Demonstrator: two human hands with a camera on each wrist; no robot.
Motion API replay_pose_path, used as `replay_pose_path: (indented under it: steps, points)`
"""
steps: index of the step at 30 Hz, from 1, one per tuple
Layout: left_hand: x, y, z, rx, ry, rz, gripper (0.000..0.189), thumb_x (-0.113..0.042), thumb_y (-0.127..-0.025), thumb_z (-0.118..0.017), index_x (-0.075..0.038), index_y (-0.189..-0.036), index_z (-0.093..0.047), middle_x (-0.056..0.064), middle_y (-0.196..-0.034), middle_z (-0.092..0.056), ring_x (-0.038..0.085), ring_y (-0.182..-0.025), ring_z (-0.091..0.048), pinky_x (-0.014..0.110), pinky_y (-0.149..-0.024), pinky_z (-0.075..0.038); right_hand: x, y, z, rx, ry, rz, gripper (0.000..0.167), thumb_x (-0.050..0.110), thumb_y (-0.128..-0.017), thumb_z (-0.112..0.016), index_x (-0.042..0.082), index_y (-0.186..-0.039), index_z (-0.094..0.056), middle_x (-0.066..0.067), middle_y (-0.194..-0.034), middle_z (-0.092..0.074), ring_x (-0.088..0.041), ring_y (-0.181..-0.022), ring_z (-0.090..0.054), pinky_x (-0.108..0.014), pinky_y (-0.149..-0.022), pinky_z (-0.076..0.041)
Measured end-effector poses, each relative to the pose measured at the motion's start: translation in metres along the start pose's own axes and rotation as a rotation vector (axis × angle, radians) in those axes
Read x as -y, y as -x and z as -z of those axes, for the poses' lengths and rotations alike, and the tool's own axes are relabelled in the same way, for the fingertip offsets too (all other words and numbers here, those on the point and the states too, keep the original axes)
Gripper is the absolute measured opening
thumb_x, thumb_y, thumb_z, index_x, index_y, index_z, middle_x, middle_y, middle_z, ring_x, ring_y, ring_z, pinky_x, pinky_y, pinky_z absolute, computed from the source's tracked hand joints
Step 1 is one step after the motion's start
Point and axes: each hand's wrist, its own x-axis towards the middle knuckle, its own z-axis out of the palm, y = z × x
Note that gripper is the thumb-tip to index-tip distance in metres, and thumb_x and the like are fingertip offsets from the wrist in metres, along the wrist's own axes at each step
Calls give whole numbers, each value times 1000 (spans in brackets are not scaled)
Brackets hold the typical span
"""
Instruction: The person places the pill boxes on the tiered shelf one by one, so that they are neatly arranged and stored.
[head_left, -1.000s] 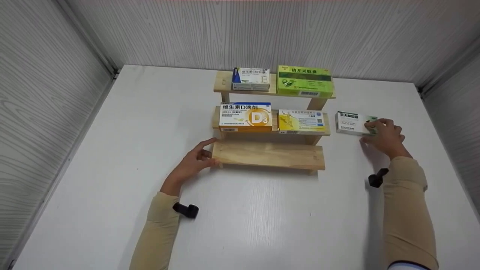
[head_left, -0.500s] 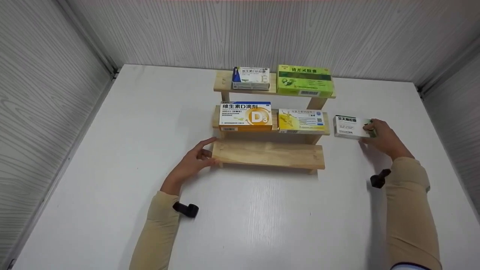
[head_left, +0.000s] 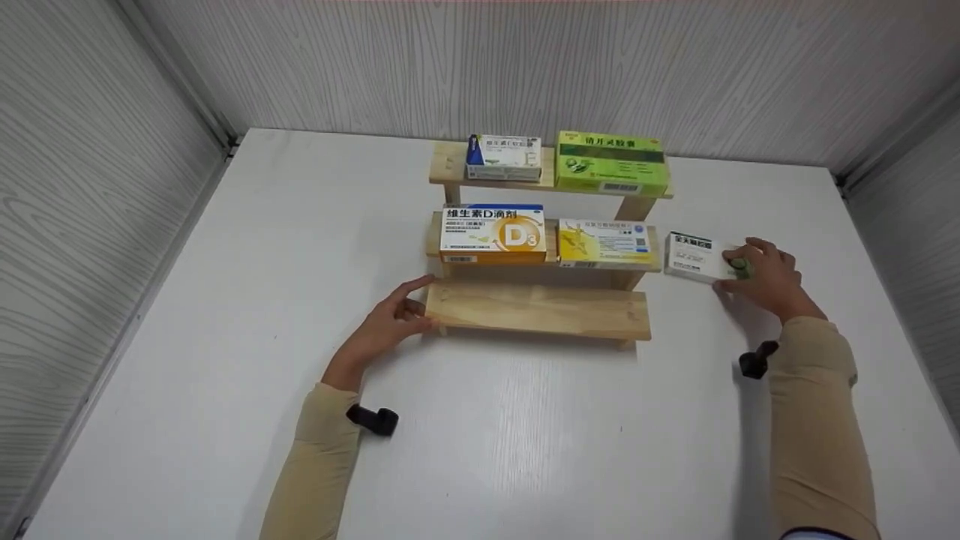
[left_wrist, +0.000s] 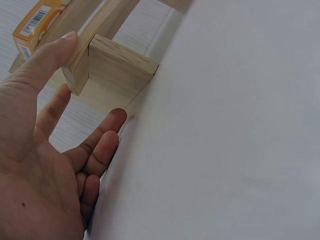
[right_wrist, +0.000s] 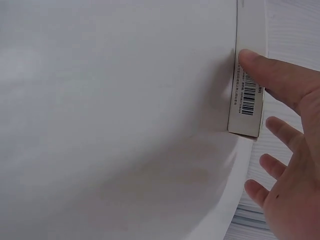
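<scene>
A three-tier wooden display rack [head_left: 540,309] stands on the white table in the head view. My left hand [head_left: 386,326] holds the left end of its lowest step between thumb and index finger; the other fingers sit below, near the tabletop, in the left wrist view. To the right of the rack lies a white-and-green medicine box [head_left: 694,256], slightly turned. My right hand [head_left: 769,281] grips that box by its right end. In the right wrist view the thumb presses the box's barcode side [right_wrist: 247,95], while the remaining fingers spread loosely beside it.
On the top step sit a small white-and-blue box [head_left: 504,157] and a green box [head_left: 611,163]. The middle step bears an orange-and-white vitamin D box [head_left: 491,234] and a yellow-and-white box [head_left: 604,243]. Grey wood-grain walls [head_left: 480,67] enclose the table's back and sides.
My right hand has shifted the white-and-green box slightly nearer to me and a little left, turning it slightly. The left hand stays at the rack's lowest step.
</scene>
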Motion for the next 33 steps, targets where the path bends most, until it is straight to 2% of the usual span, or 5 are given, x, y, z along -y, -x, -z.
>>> replay_pose_path:
  steps: [9, 19, 24, 30, 33]
  points:
    - [10, -4, 0, -20, -12, -12, 72, -28, -86, -72, -31, -148, -37, 14, -114, -56, 20, -95, -49, 32, -81, -38, 0, 4, 1, 63, -90, -4, 86, 47, -84, -72, -4, -141, -35, -35, -150, -18, -52, -138, -18, -64, -110, -18]
    - [10, -4, 0, -18, 0, -19, 72, -30, -84, -74, -33, -147, -39, 13, -112, -57, 20, -96, -50, 32, -81, -39, -5, 34, 11, -12, -115, 71, 79, 46, -84, -72, -2, -138, -39, -30, -147, -25, -46, -122, -33, -55, -90, -35]
    - [7, -1, 0, -12, -3, -58, 73, -27, -86, -73, -27, -149, -37, 14, -109, -57, 19, -94, -51, 31, -82, -38, -1, 52, 15, -58, -106, 158, 68, 33, -85, -74, -3, -134, -43, -29, -144, -29, -44, -119, -37, -54, -89, -35]
    - [11, -6, -1, -16, -12, -55, 74, -30, -85, -75, -29, -148, -37, 13, -109, -58, 19, -93, -50, 31, -80, -39, 14, 78, 14, -85, -65, 278, 62, 21, -82, -78, -3, -130, -47, -29, -142, -34, -42, -120, -39, -57, -90, -33]
    - [11, -5, -1, -14, -12, -47, 76, -32, -84, -75, -29, -149, -36, 13, -109, -59, 19, -94, -51, 31, -80, -39, 24, 89, 11, -85, -47, 327, 60, 20, -81, -79, -1, -128, -49, -27, -142, -37, -38, -118, -42, -52, -88, -35]
